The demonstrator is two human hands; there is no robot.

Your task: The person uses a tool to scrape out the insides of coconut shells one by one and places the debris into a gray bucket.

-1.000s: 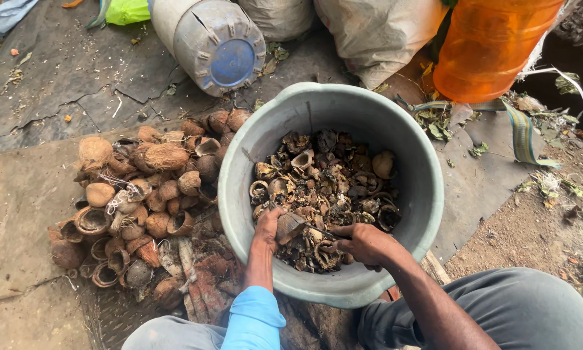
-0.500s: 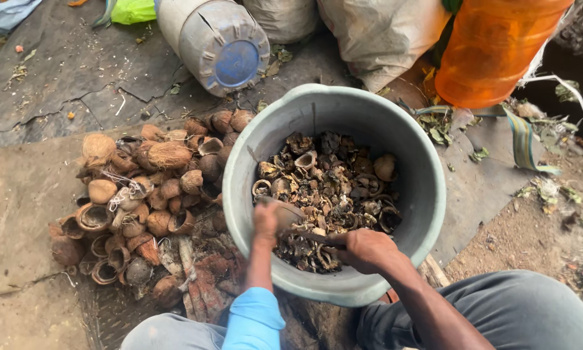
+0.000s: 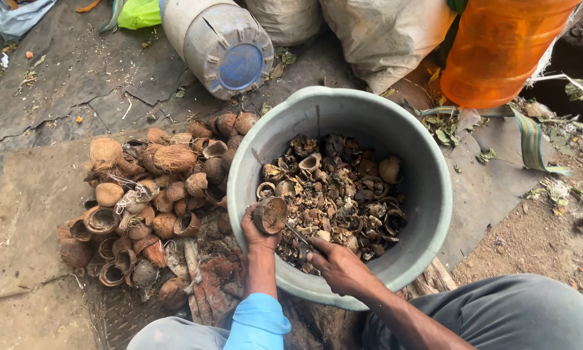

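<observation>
A grey plastic tub sits beside the heap of coconut shells, so scraps fall inside. Over its near rim, the left hand clamps a half coconut shell; the right hand grips a thin blade, its handle hidden.

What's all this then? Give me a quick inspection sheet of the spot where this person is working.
Surface: cracked grey ground, with a brown mat at the left.
Job's things: coconut shell half; thin tool; grey tub of dark shell pieces.
Clutter: pile of coconut shells beside the tub.
Hands: left hand grips the shell half; right hand holds the tool.
Cables: nothing seen.
Surroundings: orange container, grey drum, sacks, dry leaves.
</observation>
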